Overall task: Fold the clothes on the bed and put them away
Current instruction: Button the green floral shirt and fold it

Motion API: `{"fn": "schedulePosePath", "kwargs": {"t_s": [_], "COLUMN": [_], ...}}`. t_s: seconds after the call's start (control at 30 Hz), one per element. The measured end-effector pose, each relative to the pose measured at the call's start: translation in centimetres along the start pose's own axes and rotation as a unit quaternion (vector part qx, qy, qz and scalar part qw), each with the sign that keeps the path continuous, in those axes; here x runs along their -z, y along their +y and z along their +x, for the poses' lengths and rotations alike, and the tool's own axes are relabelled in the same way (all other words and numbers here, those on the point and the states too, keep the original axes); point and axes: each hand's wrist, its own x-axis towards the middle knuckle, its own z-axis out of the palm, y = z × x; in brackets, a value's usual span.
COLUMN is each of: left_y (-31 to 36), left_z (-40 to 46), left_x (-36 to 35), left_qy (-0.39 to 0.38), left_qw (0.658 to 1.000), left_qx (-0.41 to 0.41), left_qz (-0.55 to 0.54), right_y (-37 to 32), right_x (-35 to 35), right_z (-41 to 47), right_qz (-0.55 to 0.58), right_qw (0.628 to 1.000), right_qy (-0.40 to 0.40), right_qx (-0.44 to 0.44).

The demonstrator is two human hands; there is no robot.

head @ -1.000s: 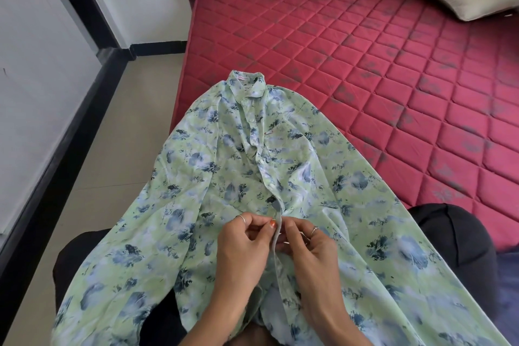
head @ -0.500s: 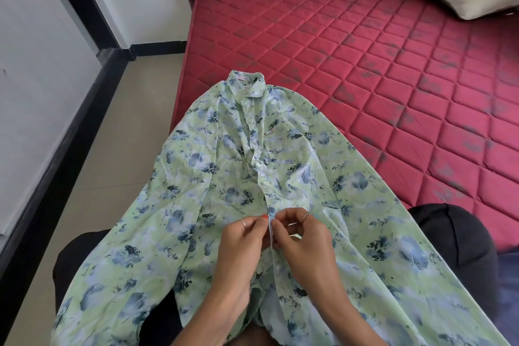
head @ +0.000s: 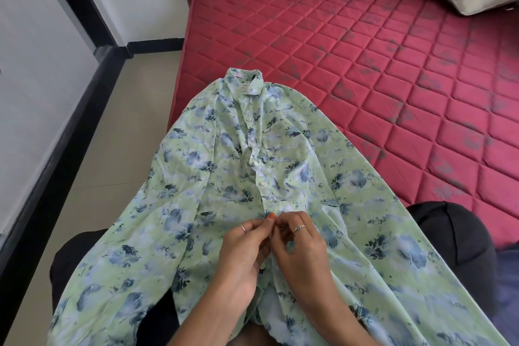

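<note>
Shirt [head: 252,177], green floral, collar on bed [head: 393,78], hem over lap: left hand [head: 247,258] and right hand [head: 300,250] both pinch the placket mid-front, buttoning; best to align both edges flat, keeping cloth taut before pushing the button through.

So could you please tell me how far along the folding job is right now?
Early. Upper buttons of the green floral shirt look fastened. Left hand and right hand pinch its placket at a lower button. Folding and putting away remain; the shirt lies unfolded over the lap and red mattress.
</note>
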Motion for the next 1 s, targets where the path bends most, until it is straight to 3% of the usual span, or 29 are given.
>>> {"fn": "schedulePosePath", "kwargs": {"t_s": [0.2,0.43,0.67,1.0], "left_y": [0.0,-0.3,-0.8,-0.7], "left_z": [0.7,0.4,0.4,1.1], "left_x": [-0.5,-1.3,-1.0,-0.2], "left_qy": [0.028,0.052,0.084,0.035], "left_qw": [1.000,0.992,0.960,0.970], "left_qx": [-0.003,-0.090,-0.214,-0.176], "left_qz": [-0.004,0.065,0.159,0.164], "right_y": [0.2,-0.5,-0.4,0.0], "right_x": [-0.5,-0.6,-0.6,0.2], "right_z": [-0.2,-0.2,-0.1,0.3], "right_qz": [-0.010,-0.003,0.013,0.011], "right_qw": [1.000,0.999,0.999,0.999], "right_qy": [0.020,0.042,0.042,0.043], "right_qx": [0.009,-0.006,-0.012,0.009]}}
